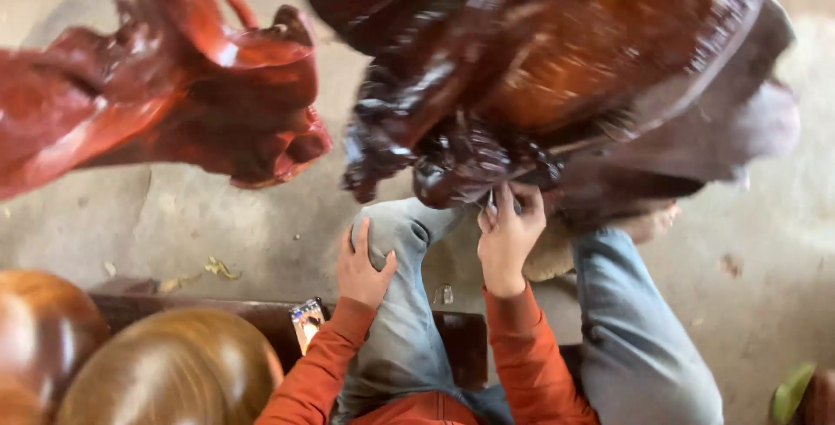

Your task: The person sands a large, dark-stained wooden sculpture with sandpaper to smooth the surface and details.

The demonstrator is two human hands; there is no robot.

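Both of my hands are in view, one on each side of my left knee. My left hand (360, 264) lies flat and spread on that knee (402, 242), fingers loose, gripping nothing. My right hand (509, 235) is raised to the lower edge of the big dark carved wood piece (557, 68), fingers pinched around something small and pale; what it is I cannot tell, the spot is blurred.

That dark carving is my landmark. It hangs just above and ahead of my two jean-clad legs, glossy, with one knobbly lobe touching my right fingertips. Left of it, well apart, stands one red carved wood piece (174, 86). Below and far left of it sit two rounded polished brown wooden forms (165, 368), side by side. One small shiny packet (307, 321) rests on the dark bench (261, 316) beside my left sleeve.
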